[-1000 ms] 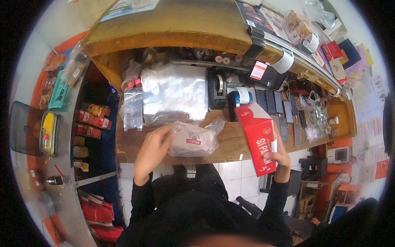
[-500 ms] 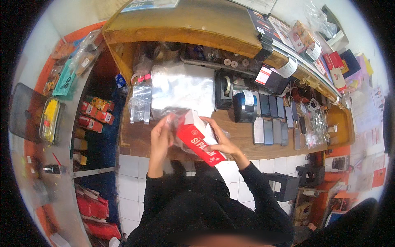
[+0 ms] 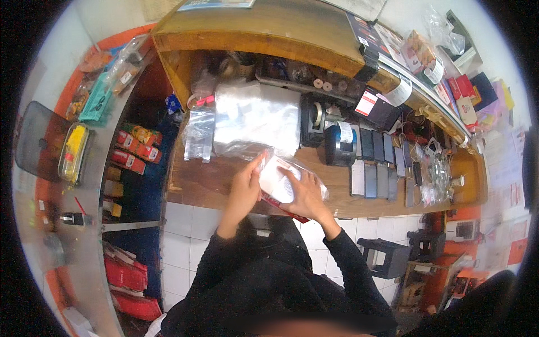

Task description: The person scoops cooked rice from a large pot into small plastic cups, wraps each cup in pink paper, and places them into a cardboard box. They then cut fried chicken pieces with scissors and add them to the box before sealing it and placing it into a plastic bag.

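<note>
A red and white carton box (image 3: pixel 276 182) is held over the front edge of the wooden counter, its white face turned up and its red side low. Clear plastic wrapping, like a bag (image 3: pixel 318 181), lies around it and sticks out beyond its right side. My right hand (image 3: pixel 306 196) grips the box, fingers spread over the white face. At the left end, my left hand (image 3: pixel 245 188) is closed, its fingertips pinching the clear plastic by the box's corner. Just beyond lies a stack of large clear plastic sheets or bags (image 3: pixel 252 115).
A blue-black label printer (image 3: pixel 339 145) and a black tape dispenser (image 3: pixel 312 121) stand behind my right hand. Several phones (image 3: pixel 370 180) lie in rows to the right. Smaller clear bags (image 3: pixel 198 135) lie on the left. Shelves with red packages (image 3: pixel 135 147) stand further left.
The box has rolled, so its white face now points up instead of the red one. My left hand has moved right, in to the box's end, and my right hand has shifted onto the white face.
</note>
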